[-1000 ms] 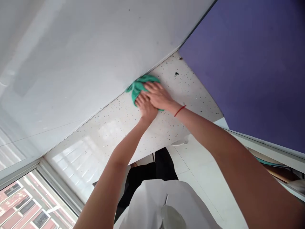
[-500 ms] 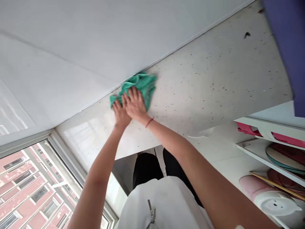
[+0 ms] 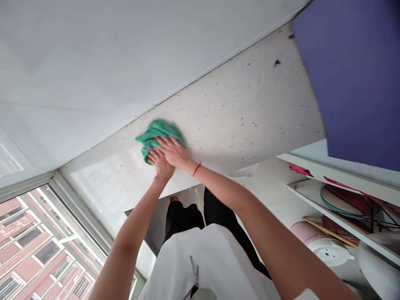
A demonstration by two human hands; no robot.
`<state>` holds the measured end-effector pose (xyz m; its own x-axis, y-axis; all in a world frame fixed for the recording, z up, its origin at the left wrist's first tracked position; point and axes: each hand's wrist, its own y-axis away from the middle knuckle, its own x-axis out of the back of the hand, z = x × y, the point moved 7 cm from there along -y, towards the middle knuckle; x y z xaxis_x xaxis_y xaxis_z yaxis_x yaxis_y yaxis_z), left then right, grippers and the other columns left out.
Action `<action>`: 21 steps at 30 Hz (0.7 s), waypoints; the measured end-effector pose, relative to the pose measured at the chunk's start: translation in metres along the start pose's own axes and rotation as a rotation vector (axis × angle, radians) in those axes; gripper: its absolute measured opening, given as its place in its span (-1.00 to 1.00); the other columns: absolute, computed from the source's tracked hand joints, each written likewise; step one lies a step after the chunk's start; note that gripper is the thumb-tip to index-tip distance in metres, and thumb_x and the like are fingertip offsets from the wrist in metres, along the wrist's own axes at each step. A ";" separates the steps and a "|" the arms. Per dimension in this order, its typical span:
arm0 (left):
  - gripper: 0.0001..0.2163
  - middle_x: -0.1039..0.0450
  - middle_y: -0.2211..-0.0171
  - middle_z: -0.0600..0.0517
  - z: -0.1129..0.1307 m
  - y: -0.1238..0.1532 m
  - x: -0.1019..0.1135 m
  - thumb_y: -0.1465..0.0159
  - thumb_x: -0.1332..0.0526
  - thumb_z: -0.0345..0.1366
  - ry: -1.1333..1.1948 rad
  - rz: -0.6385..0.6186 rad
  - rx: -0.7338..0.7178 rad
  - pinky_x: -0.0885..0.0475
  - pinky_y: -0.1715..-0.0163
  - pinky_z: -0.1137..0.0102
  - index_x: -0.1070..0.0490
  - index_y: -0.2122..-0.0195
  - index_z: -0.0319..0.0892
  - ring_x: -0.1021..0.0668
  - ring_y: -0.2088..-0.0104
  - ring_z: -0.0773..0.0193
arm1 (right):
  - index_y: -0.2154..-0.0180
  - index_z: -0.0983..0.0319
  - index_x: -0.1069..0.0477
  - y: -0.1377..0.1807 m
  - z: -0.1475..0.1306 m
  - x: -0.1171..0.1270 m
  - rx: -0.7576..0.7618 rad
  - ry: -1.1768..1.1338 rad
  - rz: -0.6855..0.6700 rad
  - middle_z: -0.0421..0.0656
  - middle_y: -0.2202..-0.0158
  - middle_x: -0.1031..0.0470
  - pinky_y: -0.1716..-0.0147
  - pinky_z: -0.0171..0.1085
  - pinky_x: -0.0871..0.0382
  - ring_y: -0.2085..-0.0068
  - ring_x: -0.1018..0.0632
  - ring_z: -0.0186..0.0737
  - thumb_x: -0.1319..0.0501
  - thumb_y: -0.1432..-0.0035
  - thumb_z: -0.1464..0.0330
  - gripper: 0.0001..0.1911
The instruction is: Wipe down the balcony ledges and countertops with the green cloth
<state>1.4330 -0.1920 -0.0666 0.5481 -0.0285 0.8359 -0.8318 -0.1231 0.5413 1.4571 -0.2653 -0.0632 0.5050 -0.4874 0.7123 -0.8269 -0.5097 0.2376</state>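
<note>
A crumpled green cloth (image 3: 156,134) lies on a white speckled counter (image 3: 237,112), a little out from the pale wall behind it. My right hand (image 3: 175,152) lies flat on the cloth, fingers stretched toward the left, a red string round the wrist. My left hand (image 3: 159,163) presses on the cloth's near edge, partly tucked under the right hand, fingers extended. Both hands bear down on the cloth together.
A purple panel (image 3: 353,79) stands at the counter's right end. Below it, white shelves (image 3: 328,200) hold pink and round items. A window (image 3: 46,246) at lower left shows red buildings outside. A dark spot (image 3: 276,63) marks the counter near the panel.
Both hands and the cloth have slid leftward along the counter, toward the window, and slightly away from the wall.
</note>
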 end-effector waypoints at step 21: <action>-0.36 0.02 -0.55 -0.49 -0.038 -0.023 0.013 -0.54 -0.03 -0.29 -0.134 0.055 -0.361 -0.03 -0.49 -0.31 -0.03 -0.60 -0.41 -0.19 -0.52 -0.41 | -0.56 0.25 -0.16 -0.009 -0.020 -0.021 -0.556 -0.078 0.335 0.06 -0.60 0.00 -0.54 0.40 0.17 -0.60 0.02 0.23 -0.02 -0.55 0.28 -0.35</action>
<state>1.4563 -0.1513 -0.0650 0.4881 -0.1575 0.8584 -0.8246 0.2391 0.5127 1.4493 -0.2363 -0.0671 0.1967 -0.6167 0.7623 -0.9368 0.1114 0.3318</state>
